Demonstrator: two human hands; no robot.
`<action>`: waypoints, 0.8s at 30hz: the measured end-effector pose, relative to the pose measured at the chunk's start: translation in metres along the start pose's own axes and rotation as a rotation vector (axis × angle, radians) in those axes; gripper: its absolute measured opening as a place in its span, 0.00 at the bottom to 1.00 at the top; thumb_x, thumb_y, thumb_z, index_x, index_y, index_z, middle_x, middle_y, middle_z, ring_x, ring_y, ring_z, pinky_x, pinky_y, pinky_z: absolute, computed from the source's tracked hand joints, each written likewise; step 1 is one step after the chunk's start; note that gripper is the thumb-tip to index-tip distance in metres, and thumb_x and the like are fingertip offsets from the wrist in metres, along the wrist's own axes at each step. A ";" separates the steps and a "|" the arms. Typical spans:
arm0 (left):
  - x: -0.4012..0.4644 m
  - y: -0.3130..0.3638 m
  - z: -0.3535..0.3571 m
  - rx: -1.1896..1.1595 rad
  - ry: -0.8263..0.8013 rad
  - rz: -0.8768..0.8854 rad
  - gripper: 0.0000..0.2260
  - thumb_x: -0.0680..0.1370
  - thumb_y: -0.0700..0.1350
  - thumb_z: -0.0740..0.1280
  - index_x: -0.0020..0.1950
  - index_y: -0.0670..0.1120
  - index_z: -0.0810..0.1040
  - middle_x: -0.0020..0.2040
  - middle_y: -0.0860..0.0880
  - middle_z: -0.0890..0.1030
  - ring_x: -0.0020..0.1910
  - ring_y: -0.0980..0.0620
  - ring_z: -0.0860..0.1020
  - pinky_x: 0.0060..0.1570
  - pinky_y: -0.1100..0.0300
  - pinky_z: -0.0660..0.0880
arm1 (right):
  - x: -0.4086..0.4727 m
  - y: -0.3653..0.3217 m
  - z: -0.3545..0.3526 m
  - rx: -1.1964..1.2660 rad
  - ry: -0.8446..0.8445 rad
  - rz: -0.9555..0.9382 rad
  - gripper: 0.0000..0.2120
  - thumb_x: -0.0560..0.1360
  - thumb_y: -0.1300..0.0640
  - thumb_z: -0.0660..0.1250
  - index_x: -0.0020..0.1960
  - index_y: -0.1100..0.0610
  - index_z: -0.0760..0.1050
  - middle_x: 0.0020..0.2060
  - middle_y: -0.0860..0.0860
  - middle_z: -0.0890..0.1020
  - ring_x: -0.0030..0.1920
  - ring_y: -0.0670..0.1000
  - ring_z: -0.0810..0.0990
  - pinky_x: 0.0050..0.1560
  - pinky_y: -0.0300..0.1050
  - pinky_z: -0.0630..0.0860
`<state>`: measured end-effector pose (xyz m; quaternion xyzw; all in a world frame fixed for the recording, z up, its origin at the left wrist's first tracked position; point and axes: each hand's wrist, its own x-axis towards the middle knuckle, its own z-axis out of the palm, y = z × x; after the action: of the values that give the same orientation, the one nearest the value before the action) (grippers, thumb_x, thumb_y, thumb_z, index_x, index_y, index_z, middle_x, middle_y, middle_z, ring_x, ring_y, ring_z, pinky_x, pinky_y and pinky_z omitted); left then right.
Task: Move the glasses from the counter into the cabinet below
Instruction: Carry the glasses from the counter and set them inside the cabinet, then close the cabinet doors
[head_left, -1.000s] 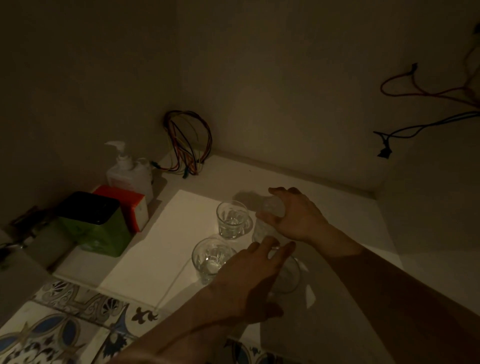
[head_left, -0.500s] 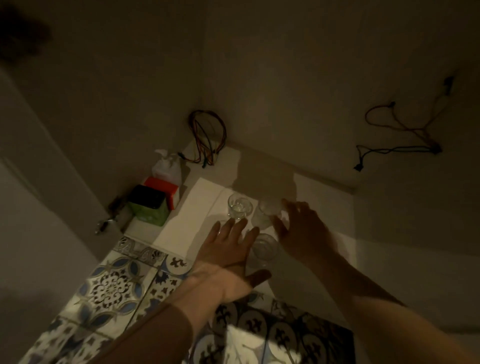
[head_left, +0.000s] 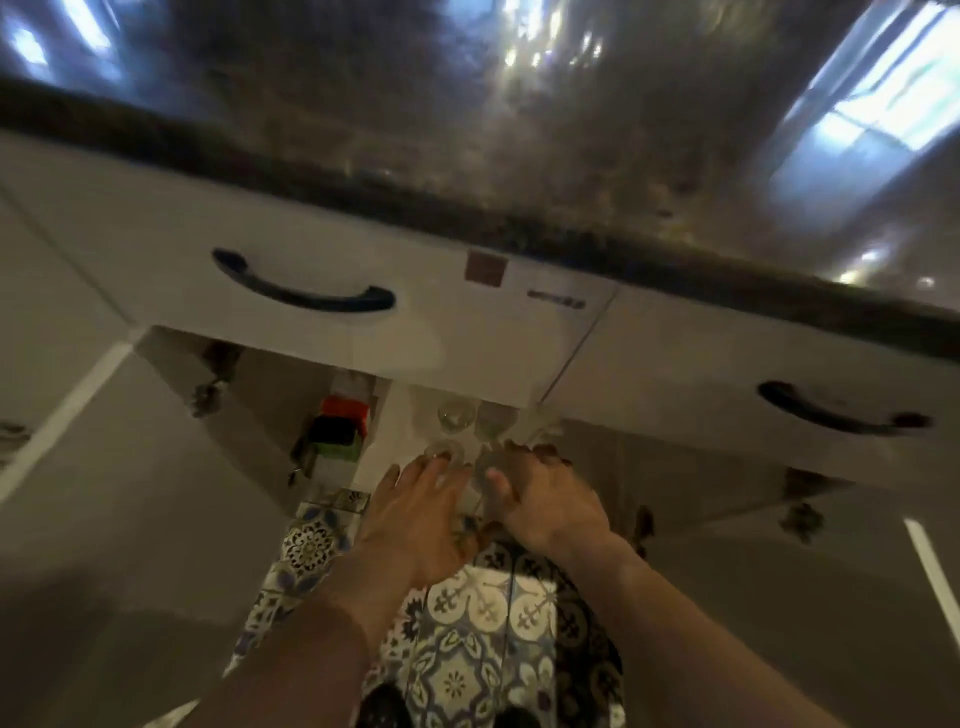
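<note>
1. The counter (head_left: 519, 171) is a dark, glossy slab across the top of the view, badly blurred. No glass can be made out on it, though the blur could hide one.
2. Below the counter run two white drawer fronts (head_left: 415, 312), each with a dark curved handle.
3. Below the drawers the cabinet (head_left: 395, 415) stands open, its doors swung out to either side. Its pale floor shows under the left drawer.
4. In front of the cabinet lies a patterned tile floor (head_left: 467, 649).
5. The left hand (head_left: 415, 519) reaches toward the cabinet mouth, fingers spread and apart, closed on nothing I can see.
6. The right hand (head_left: 545, 499) sits just right of the left one, fingers curved around what looks like a glass. Blur hides the grip, so I cannot tell whether it is clamped.
7. The glasses (head_left: 457, 415) stand clustered on the cabinet floor at the fingertips; I count about four, though blur makes the number unsure.
8. A red and green box (head_left: 340, 431) sits left of the glasses, inside the cabinet.
9. Judgement: the placing step looks near its end. The next move calls for both hands to draw straight back and clear the rims without knocking any glass over.
</note>
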<state>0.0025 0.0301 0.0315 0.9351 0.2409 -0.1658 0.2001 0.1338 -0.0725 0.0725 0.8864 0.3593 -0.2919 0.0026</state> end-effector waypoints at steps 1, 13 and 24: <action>-0.006 0.001 -0.004 -0.011 -0.009 -0.004 0.38 0.76 0.67 0.59 0.80 0.56 0.49 0.81 0.50 0.51 0.78 0.47 0.51 0.75 0.46 0.48 | -0.009 -0.004 -0.004 0.009 -0.003 0.001 0.27 0.83 0.37 0.49 0.77 0.49 0.64 0.73 0.58 0.69 0.70 0.63 0.71 0.65 0.58 0.73; -0.103 0.056 -0.013 0.047 0.041 -0.002 0.37 0.76 0.66 0.61 0.80 0.56 0.51 0.81 0.50 0.51 0.78 0.47 0.51 0.76 0.48 0.49 | -0.139 0.010 -0.003 0.082 0.089 0.030 0.26 0.84 0.40 0.50 0.77 0.51 0.62 0.72 0.58 0.68 0.73 0.62 0.66 0.67 0.60 0.71; -0.190 0.087 0.028 0.083 0.027 0.030 0.39 0.76 0.66 0.61 0.81 0.56 0.48 0.81 0.50 0.51 0.78 0.46 0.51 0.75 0.48 0.49 | -0.241 0.044 0.062 0.095 0.132 0.099 0.28 0.84 0.40 0.49 0.79 0.52 0.60 0.75 0.57 0.67 0.74 0.61 0.65 0.69 0.60 0.70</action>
<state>-0.1160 -0.1261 0.1100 0.9483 0.2224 -0.1598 0.1602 -0.0075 -0.2720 0.1373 0.9195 0.3002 -0.2490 -0.0487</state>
